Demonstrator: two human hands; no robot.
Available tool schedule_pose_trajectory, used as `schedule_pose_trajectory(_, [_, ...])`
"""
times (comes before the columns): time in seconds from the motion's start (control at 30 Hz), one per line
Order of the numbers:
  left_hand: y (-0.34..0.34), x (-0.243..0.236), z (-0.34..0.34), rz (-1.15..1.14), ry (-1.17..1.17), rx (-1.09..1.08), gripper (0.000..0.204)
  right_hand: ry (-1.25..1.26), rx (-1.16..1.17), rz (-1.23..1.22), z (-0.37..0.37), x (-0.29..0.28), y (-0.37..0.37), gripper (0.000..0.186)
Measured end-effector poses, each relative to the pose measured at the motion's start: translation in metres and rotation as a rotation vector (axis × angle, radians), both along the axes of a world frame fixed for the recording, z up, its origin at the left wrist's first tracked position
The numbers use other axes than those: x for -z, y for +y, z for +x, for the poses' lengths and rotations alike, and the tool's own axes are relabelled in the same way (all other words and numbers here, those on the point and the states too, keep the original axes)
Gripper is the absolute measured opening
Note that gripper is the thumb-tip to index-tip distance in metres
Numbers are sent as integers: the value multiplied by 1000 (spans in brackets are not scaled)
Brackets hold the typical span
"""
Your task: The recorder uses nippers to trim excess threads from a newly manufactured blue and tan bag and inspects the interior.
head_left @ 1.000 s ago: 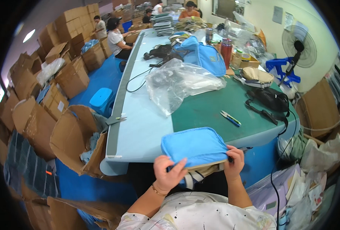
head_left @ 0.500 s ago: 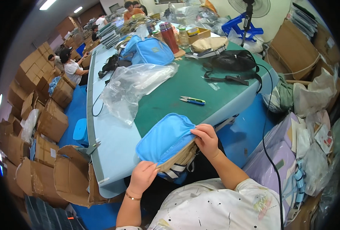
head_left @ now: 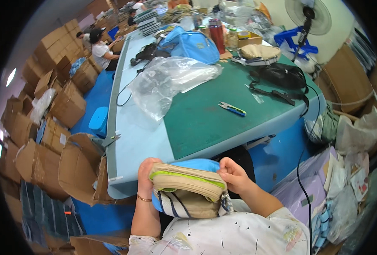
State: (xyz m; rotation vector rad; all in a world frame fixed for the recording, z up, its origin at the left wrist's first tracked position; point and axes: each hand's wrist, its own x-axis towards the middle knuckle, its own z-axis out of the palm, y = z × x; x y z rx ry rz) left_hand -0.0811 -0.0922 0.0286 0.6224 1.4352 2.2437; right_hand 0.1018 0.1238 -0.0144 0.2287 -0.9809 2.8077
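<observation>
so, left hand (head_left: 146,174) and right hand (head_left: 235,176) grip the pouch (head_left: 189,185) by its edges — roomy green mat (head_left: 201,127) ahead.

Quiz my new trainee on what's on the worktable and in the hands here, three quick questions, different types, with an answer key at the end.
1. What colour is the trim beside the upper zipper of the tan-and-blue zippered bag?
2. True or false: only the right hand is holding that bag.
3. The blue-handled thread snips lie on:
A) the blue stool
B) the green mat
C) the clear plastic bag

Key:
1. Lime green.
2. False: the left hand holds one end and the right hand the other.
3. B.
</observation>
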Motion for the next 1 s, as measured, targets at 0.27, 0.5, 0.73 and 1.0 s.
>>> schedule_pose_trajectory(0.27, [-2, 14, 26, -38, -41, -18, 21, -121, 443, 53, 1, 6, 15, 11])
schedule_pose_trajectory(0.5, [2, -37, 75, -639, 1353, -296, 57, -121, 442, 277, -2, -24, 11, 9])
schedule_pose_trajectory(0.73, [24, -18, 85, -624, 1460, -176, 46, 51, 226, 576, -2, -30, -18, 17])
schedule_pose_trajectory(1.0, [37, -20, 86, -624, 1069, -143, 58, 138, 637, 1546, -7, -38, -14, 88])
